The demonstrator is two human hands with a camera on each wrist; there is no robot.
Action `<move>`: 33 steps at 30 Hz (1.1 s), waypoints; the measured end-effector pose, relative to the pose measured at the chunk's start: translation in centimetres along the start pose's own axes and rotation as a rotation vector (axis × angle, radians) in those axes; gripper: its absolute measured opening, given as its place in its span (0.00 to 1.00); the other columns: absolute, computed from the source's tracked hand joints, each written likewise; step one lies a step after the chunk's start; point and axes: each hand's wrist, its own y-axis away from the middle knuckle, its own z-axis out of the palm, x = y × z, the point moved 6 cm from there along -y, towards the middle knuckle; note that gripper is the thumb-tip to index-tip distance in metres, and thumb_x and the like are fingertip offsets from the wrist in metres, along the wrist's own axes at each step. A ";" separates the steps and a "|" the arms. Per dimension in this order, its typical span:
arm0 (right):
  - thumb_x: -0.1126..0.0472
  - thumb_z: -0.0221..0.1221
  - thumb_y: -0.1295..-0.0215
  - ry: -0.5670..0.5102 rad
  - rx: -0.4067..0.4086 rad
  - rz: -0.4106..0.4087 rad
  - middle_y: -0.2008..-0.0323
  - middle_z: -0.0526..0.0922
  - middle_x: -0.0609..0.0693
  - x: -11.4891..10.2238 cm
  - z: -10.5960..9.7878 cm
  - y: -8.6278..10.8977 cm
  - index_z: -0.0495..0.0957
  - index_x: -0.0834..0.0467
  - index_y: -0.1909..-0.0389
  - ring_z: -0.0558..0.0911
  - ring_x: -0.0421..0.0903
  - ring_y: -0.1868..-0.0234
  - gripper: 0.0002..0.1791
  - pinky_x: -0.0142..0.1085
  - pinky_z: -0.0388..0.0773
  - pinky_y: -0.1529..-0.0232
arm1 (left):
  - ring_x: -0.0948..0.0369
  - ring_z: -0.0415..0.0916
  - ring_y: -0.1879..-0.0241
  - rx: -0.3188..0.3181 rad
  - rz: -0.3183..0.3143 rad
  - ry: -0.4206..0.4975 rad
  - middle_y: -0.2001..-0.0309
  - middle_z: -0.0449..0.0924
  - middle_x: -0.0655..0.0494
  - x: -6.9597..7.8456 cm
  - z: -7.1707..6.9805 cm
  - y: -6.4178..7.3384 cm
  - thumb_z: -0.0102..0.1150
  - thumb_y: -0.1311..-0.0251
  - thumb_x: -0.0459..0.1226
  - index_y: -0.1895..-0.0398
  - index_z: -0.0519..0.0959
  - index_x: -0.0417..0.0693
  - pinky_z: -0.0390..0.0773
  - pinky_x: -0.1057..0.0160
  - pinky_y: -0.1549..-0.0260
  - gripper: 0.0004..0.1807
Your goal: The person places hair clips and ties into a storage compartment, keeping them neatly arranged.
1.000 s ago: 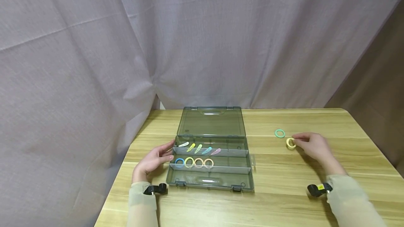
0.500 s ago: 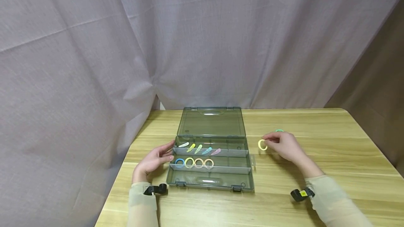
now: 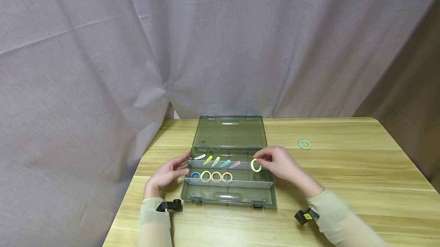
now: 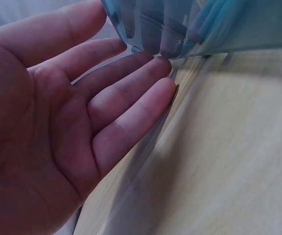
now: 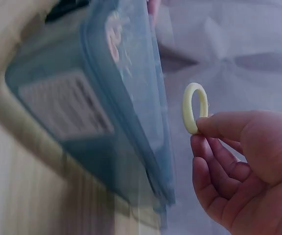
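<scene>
My right hand (image 3: 280, 162) pinches a pale yellow hair tie (image 5: 188, 110) between thumb and forefinger, over the right part of a see-through grey plastic case (image 3: 237, 195). The case lies with its lid (image 3: 230, 132) folded back. In its back compartment several snap hair clips (image 3: 215, 162) form a row. A blue hair tie (image 3: 195, 177), a yellow hair tie (image 3: 206, 176) and two peach ones stand in the middle compartment; the front one holds nothing. My left hand (image 3: 167, 173) rests at the case's left side, fingers nearly straight (image 4: 131, 105) with their tips against its wall.
A green hair tie (image 3: 304, 144) lies on the wooden table (image 3: 343, 132), to the right of the case. Grey curtain (image 3: 220, 48) hangs behind the table and along its left. A label (image 5: 67, 105) is stuck on the case's side wall.
My right hand has carried the pale yellow hair tie leftward from beside the green one to above the case. The left hand and the case have stayed in place.
</scene>
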 end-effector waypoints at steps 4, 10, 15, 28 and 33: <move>0.68 0.71 0.35 0.008 -0.022 -0.046 0.66 0.88 0.39 -1.2 1.5 -0.4 0.91 0.55 0.59 0.82 0.34 0.67 0.07 0.32 0.84 0.63 | 0.35 0.58 0.22 -0.002 0.002 -0.001 0.17 0.48 0.34 0.0 0.0 0.0 0.58 0.25 0.27 0.16 0.51 0.29 0.63 0.49 0.25 0.40; 0.68 0.71 0.34 0.086 -0.051 -0.100 0.65 0.88 0.40 -2.4 3.3 -0.7 0.91 0.56 0.59 0.81 0.33 0.67 0.05 0.31 0.83 0.65 | 0.35 0.58 0.22 -0.002 0.002 0.008 0.16 0.48 0.35 -0.1 -0.1 0.0 0.59 0.25 0.28 0.16 0.51 0.30 0.63 0.50 0.25 0.41; 0.68 0.71 0.33 0.122 -0.076 -0.146 0.64 0.88 0.43 -3.3 4.7 -0.9 0.91 0.59 0.58 0.81 0.33 0.67 0.05 0.30 0.84 0.66 | 0.35 0.58 0.22 -0.001 0.000 0.018 0.16 0.48 0.35 -0.1 -0.1 0.0 0.60 0.25 0.29 0.16 0.51 0.31 0.63 0.50 0.25 0.41; 0.67 0.73 0.36 0.270 -0.064 -0.192 0.61 0.92 0.46 -4.1 6.5 -1.3 0.92 0.56 0.60 0.89 0.44 0.60 0.06 0.39 0.89 0.59 | 0.37 0.59 0.22 0.009 -0.005 -0.002 0.16 0.49 0.37 -0.2 -0.1 -0.1 0.60 0.26 0.28 0.16 0.52 0.32 0.62 0.48 0.24 0.41; 0.67 0.72 0.36 0.316 -0.077 -0.172 0.60 0.92 0.47 -3.9 7.2 -1.4 0.93 0.56 0.60 0.90 0.46 0.59 0.06 0.42 0.89 0.57 | 0.36 0.59 0.22 0.009 -0.003 -0.004 0.16 0.49 0.36 -0.2 -0.1 0.0 0.59 0.25 0.27 0.16 0.52 0.31 0.62 0.48 0.24 0.41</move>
